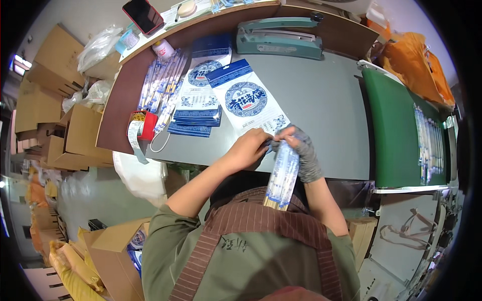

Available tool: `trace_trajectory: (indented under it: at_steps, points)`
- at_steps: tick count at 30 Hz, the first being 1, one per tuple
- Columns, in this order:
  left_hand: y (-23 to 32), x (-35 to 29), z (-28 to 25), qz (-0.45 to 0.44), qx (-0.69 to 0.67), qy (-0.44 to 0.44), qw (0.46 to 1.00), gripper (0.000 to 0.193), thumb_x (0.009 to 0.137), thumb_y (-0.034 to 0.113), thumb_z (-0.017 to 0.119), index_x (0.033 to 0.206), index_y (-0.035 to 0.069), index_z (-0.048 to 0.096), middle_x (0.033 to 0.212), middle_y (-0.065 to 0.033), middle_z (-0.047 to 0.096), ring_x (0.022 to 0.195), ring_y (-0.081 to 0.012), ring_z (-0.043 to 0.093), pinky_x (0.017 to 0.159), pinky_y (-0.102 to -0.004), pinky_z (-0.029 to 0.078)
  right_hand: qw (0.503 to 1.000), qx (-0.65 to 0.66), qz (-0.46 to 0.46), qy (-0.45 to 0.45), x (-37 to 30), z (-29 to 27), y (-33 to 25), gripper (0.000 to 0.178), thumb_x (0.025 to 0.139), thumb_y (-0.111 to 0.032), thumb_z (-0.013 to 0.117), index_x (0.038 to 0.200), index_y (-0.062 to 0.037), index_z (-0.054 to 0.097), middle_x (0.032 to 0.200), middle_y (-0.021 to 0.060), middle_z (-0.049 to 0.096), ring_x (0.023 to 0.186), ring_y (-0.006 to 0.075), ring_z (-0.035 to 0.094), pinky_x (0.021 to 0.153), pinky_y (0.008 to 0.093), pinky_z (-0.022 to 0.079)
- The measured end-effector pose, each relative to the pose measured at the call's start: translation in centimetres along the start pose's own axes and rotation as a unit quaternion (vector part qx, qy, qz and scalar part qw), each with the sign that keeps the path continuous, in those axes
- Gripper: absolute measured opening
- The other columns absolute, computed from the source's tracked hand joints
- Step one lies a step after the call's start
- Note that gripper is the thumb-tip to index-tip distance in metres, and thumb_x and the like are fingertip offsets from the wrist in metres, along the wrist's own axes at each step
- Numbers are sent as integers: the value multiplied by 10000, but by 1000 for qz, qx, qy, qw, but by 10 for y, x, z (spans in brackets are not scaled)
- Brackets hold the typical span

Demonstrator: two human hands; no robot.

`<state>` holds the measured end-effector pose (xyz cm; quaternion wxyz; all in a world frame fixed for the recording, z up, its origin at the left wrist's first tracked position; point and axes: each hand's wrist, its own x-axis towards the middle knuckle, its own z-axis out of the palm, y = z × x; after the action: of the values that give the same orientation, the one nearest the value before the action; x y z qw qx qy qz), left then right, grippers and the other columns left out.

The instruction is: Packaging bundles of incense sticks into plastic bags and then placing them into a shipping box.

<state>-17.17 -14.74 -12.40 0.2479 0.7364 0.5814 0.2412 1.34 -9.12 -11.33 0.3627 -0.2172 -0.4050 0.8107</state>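
My right hand point(300, 153), in a grey fingerless glove, is closed round a bundle of chopsticks point(282, 176) with blue-and-white patterned wrapping and tan ends pointing towards me. Beside it, my left hand point(249, 149) has its fingers bent at the lower edge of a flat blue-and-white printed bag point(248, 98), seemingly pinching that edge; its fingertips are partly hidden. The bag lies slanted on the grey table point(331, 115), its blue header away from me. The bundle's upper end meets both hands close to the bag's lower edge.
Stacked bags point(198, 108) and loose chopsticks point(163, 83) lie to the left, near a red tape dispenser point(145, 125). A green bag sealer point(278, 42) stands at the back. More chopsticks point(429, 143) rest on a green surface point(384, 130) at right. Cardboard boxes point(80, 133) fill the far left.
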Motion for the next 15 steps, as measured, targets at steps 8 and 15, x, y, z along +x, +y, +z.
trace_trajectory:
  at_steps: [8,15]
  points:
    - [-22,-14,11,-146,-251,168,942,137,854,0,620,981,-26,663,842,-104,638,778,-135,600,722,-263,480,969,-244,-19,-19,36,0,57,263,874,-312,626,897,-51,641,857,26,643,792,114,565,725,298,468]
    - [13,-19,1,87,-19,395,915,219,755,-40,629,972,-9,619,907,-155,622,813,-324,607,709,-361,503,947,-316,10,58,11,26,37,290,853,-208,658,1066,-20,600,924,31,637,794,115,581,702,286,483]
